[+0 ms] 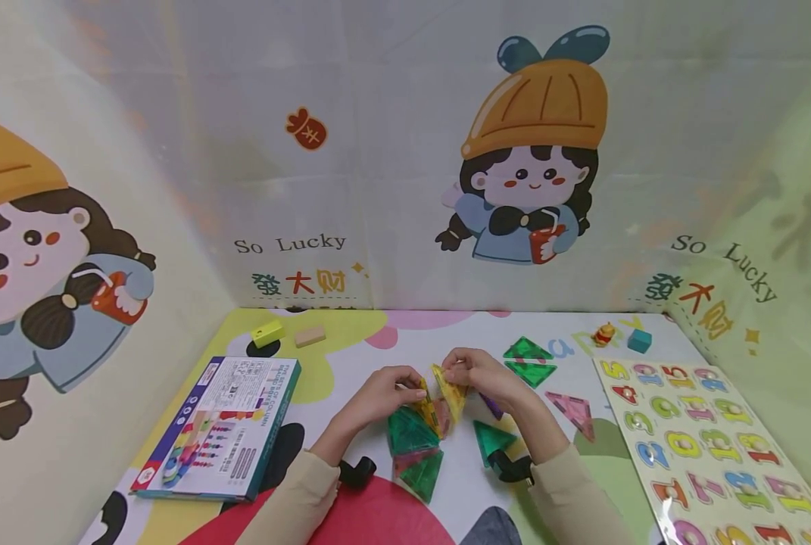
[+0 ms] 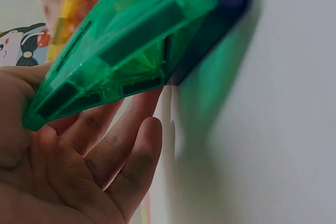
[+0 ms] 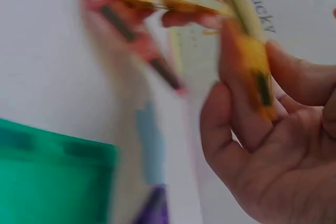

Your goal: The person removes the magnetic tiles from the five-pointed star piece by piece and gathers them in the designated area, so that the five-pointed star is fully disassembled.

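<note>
Yellow see-through plastic shows at the lower centre of the head view, where the left hand [image 1: 393,387], fingers bent, pinches one upright yellow tile [image 1: 428,409] beside glossy green pieces [image 1: 413,431], and the right hand [image 1: 478,376] holds a tilted yellow triangle [image 1: 454,395] between thumb and fingers. Light grips near the smooth, straight rims, inset with dark strips, should probably keep the leaning shapes from toppling.
</note>
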`<state>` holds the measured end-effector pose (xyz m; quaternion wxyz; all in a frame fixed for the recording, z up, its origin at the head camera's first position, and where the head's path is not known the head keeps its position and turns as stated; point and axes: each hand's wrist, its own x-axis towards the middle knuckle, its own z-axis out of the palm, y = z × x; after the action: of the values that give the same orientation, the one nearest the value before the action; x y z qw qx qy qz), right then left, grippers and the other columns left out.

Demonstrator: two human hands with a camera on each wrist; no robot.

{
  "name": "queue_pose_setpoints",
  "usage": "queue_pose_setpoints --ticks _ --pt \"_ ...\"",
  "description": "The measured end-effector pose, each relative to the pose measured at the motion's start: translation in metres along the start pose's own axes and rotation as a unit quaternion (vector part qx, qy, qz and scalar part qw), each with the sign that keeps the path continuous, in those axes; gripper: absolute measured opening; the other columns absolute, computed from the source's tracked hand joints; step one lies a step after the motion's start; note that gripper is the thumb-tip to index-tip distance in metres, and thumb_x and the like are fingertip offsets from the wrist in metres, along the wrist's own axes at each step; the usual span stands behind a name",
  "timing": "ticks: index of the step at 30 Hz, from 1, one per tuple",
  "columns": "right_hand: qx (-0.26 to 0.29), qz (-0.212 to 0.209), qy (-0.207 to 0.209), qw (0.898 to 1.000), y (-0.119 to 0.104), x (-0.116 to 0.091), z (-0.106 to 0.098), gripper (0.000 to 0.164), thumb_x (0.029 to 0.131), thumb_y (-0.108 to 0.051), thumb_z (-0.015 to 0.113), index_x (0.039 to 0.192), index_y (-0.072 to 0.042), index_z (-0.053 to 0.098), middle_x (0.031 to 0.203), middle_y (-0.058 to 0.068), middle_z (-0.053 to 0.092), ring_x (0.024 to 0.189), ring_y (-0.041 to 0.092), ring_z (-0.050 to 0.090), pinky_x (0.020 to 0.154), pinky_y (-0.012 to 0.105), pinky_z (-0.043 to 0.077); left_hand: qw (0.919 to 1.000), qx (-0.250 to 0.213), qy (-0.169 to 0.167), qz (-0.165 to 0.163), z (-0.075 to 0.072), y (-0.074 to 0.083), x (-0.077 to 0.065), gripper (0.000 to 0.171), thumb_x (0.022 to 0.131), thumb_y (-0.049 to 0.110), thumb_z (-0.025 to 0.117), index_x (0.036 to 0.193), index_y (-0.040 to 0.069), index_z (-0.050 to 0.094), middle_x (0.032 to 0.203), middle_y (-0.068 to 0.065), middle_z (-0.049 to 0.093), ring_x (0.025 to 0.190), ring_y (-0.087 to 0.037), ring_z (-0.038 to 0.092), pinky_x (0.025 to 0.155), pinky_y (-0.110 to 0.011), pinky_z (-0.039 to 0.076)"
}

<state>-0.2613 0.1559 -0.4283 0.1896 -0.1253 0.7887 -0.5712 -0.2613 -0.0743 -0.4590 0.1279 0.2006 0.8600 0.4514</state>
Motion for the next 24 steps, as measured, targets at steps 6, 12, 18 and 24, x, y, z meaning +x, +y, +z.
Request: queue_pose_setpoints --ticks 6,12,18,24 --pt "-0.03 0.012 0.038 0.999 -0.008 0.009 -0.025 0.026 0.096 -0.007 0.053 0.119 -0.001 0.065 0.102 0.012 0.057 0.084 0.023 0.05 0.069 0.03 0.045 1.0 0.003 -0.003 -0.008 0.0 0.001 0.0 0.013 0.095 0.028 0.067 0.1 0.017 0.071 0.097 0.001 0.071 0.089 -0.013 0.063 0.082 -0.034 0.053" --pt "-0.138 0.026 0.076 0.987 -0.002 0.05 -0.047 0.041 0.083 0.002 0.055 0.123 0.0 0.063 0.125 0.018 0.059 0.095 0.025 0.05 0.075 0.029 0.045 1.0 -0.002 -0.002 -0.005 0.0 -0.001 -0.001 0.013 0.095 0.027 0.067 0.099 0.016 0.07 0.095 0.0 0.07 0.088 -0.013 0.062 0.081 -0.034 0.051" --pt "-0.183 0.042 0.11 0.976 0.013 0.084 -0.052 0.04 0.084 0.003 0.051 0.122 0.0 0.064 0.129 0.019 0.06 0.101 0.028 0.051 0.08 0.031 0.045 0.9999 -0.011 -0.009 -0.008 0.002 -0.002 -0.002 0.013 0.095 0.029 0.067 0.1 0.017 0.07 0.095 0.002 0.069 0.089 -0.012 0.061 0.08 -0.031 0.051" --pt "-0.172 0.014 0.143 0.975 0.017 0.095 -0.048 0.046 0.089 0.002 0.044 0.133 -0.002 0.058 0.136 0.021 0.058 0.123 0.036 0.053 0.106 0.049 0.045 0.9998 -0.013 -0.006 -0.017 0.001 -0.003 -0.003 0.012 0.095 0.029 0.067 0.1 0.019 0.07 0.094 0.005 0.069 0.089 -0.011 0.061 0.081 -0.032 0.051"
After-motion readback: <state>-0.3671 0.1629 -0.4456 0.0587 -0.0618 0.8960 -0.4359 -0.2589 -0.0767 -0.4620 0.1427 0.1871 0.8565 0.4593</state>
